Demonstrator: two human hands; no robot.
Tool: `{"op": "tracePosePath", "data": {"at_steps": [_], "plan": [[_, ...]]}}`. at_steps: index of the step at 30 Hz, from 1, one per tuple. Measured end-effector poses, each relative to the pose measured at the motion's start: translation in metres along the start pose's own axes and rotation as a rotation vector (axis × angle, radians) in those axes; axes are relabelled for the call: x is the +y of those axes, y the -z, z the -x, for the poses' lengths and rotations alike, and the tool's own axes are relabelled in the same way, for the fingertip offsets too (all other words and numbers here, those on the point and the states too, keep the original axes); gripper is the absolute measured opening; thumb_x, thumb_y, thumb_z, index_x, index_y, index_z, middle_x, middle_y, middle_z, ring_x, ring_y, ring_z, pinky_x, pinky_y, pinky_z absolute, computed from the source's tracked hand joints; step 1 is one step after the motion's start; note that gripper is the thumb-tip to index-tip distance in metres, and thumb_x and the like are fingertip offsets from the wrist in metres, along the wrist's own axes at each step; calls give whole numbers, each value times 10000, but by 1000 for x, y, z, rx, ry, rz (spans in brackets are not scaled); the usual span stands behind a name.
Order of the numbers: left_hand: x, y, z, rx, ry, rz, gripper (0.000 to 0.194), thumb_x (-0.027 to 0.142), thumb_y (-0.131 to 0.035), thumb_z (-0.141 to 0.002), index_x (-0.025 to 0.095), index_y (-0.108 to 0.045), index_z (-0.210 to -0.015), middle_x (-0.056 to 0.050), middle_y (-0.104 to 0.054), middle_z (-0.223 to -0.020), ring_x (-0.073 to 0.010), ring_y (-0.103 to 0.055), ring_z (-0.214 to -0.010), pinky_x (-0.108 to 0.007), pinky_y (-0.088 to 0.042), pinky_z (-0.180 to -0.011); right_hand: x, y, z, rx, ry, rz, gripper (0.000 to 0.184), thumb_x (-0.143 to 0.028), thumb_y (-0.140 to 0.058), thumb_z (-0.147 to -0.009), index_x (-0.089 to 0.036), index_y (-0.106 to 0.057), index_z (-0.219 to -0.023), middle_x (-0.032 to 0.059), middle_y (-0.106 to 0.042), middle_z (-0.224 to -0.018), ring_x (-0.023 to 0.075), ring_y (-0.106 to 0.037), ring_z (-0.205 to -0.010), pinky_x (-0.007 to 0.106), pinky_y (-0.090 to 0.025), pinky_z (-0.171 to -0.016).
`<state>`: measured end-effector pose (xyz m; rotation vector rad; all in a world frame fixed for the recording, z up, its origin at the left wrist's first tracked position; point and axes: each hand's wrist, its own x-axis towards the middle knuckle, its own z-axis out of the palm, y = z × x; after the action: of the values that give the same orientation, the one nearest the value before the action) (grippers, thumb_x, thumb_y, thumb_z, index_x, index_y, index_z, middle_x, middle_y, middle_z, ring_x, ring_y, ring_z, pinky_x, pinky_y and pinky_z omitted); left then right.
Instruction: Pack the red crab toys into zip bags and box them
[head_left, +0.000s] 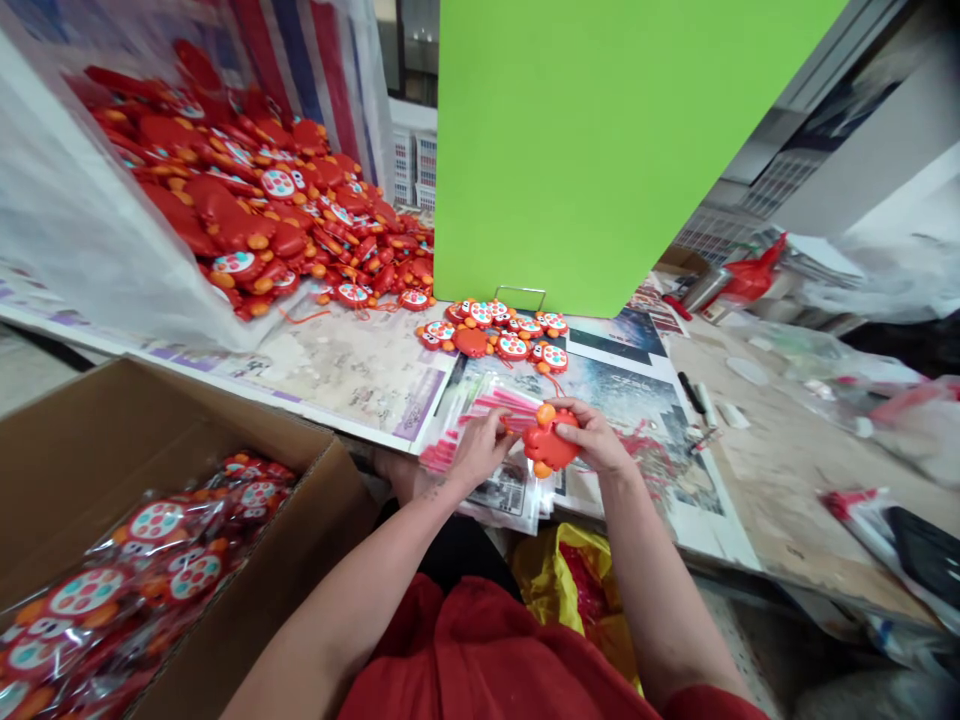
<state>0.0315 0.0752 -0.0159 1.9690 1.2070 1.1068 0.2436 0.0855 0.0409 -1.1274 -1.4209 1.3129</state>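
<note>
A red plastic crab toy (550,446) with orange claws is held over the table, its plain red side facing up. My right hand (595,436) grips its right edge, thumb on top. At the toy's left edge, my left hand (482,447) has its fingertips pinched together by a small orange bit; what exactly they hold is too small to tell. Beneath both hands lie clear plastic bags (517,490) with pink strips. Just beyond them, several more crab toys (513,346) sit in a cluster, most showing white dotted shells.
A large heap of crab toys (232,215) spills from a white sack at the left. Bagged toys fill a cardboard box (341,480) at lower left. A green panel (585,150) stands behind the cluster. Markers (691,393) lie at right; a yellow bag (559,560) hangs below the table edge.
</note>
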Motion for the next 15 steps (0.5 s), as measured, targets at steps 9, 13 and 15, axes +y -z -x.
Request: {"op": "tracePosePath", "data": {"at_steps": [9, 13, 15], "plan": [[3, 2, 3, -106, -181, -229, 240, 237, -473, -952, 190, -657, -1098, -84, -676, -1007, -233, -563, -986, -373, -386, -893, 22, -21, -50, 302, 161, 74, 516, -585, -633, -792, -217, -610, -1152, 80, -653, -1158, 218, -611, -998, 354, -500, -886], [0, 1, 2, -59, -192, -231, 176, 266, -518, -953, 190, -676, -969, -59, -675, -960, -216, -566, -965, -355, -393, -868, 15, -21, -61, 5, 62, 261, 450, -572, -609, -802, -190, -691, -1024, 61, -694, -1002, 202, -619, -864, 317, -500, -787], [1, 1, 3, -27, -172, -238, 172, 287, -550, -943, 183, -663, -866, -48, -669, -900, -211, -564, -938, -353, -396, -856, 9, -23, -67, -147, 35, 319, 428, -576, -593, -813, -180, -714, -923, 45, -696, -889, 186, -614, -782, 301, -493, -742]]}}
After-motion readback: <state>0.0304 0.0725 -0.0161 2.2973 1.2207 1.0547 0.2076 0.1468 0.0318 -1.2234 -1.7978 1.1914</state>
